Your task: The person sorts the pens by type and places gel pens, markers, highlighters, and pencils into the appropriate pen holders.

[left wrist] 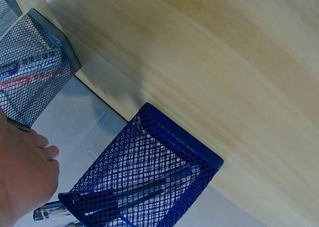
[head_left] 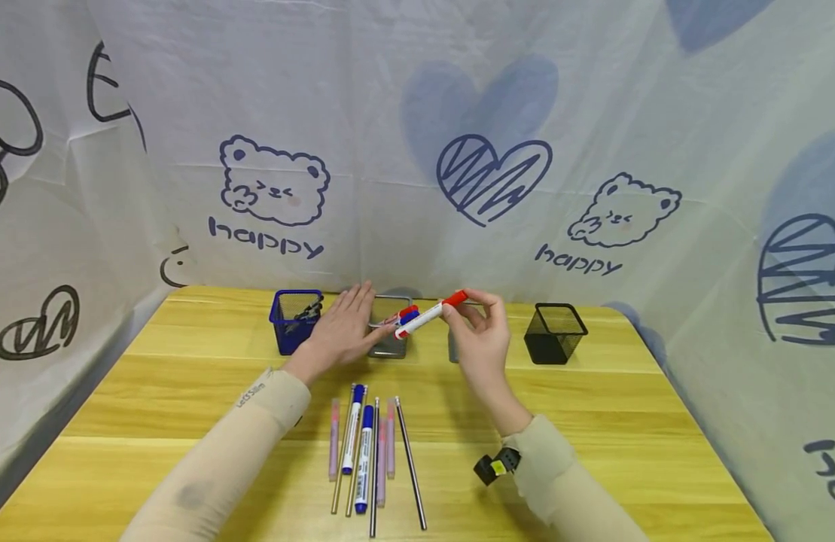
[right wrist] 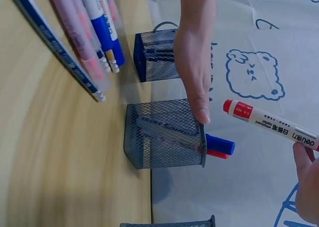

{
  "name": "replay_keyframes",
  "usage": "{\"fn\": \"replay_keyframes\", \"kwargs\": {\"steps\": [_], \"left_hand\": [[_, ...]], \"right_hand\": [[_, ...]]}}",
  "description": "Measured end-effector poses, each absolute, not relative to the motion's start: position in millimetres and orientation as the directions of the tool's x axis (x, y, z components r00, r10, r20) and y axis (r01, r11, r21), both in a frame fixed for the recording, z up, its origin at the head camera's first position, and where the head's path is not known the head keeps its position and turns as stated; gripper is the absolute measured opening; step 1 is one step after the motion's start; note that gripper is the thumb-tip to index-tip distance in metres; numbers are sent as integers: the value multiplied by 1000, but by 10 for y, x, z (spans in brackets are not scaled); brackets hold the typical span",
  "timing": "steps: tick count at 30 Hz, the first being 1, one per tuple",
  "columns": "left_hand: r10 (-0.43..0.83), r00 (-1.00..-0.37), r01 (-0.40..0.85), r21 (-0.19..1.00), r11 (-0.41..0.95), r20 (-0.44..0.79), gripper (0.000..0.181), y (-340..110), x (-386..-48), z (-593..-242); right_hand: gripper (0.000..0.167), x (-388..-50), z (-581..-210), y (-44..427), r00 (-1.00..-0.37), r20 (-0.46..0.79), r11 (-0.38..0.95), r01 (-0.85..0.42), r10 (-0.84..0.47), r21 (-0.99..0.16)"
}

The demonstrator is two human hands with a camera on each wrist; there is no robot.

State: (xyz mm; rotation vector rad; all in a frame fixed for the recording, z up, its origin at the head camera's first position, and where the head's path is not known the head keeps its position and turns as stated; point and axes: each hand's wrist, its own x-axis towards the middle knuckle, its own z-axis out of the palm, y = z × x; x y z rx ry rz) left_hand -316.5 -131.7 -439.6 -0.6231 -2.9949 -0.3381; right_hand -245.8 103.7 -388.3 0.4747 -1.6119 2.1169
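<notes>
My right hand (head_left: 481, 339) pinches a red whiteboard marker (head_left: 427, 316) by its red-capped end, between thumb and fingers. The marker is tilted, its other end above the grey mesh pen holder (right wrist: 164, 135). Inside that holder stand a blue-capped marker (right wrist: 219, 144) and a red-capped marker (right wrist: 218, 155). My left hand (head_left: 342, 331) lies at the holder's left side, fingers extended, thumb touching its rim. Left of that hand is a blue mesh pen holder (left wrist: 149, 172) with several black pens (head_left: 305, 318).
A second grey pen holder (head_left: 453, 346) is partly hidden behind my right hand; a black one (head_left: 556, 335) stands farther right. Nearer on the wooden table (head_left: 187, 391) lie blue markers (head_left: 364, 459), pink highlighters (head_left: 333, 440) and several pencils (head_left: 410, 463). A printed cloth (head_left: 390, 150) hangs behind.
</notes>
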Motion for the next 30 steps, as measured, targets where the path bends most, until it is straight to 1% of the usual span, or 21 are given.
{"fn": "replay_keyframes", "kwargs": {"steps": [6, 15, 25, 30], "left_hand": [[386, -917, 399, 191, 897, 105, 91, -1326, -3180, -4420], [375, -919, 394, 220, 892, 123, 96, -1320, -3169, -4398], [380, -918, 396, 225, 890, 112, 94, -1314, -3170, -4409], [379, -919, 394, 213, 894, 111, 95, -1323, -3177, -4409]], "right_hand": [[37, -2614, -3870, 954, -843, 516, -215, -538, 154, -815], [37, -2830, -3913, 891, -859, 476, -164, -505, 188, -847], [37, -3047, -4036, 821, -865, 457, -148, -490, 208, -859], [38, -3132, -4104, 794, -868, 461, -131, -486, 184, -864]]}}
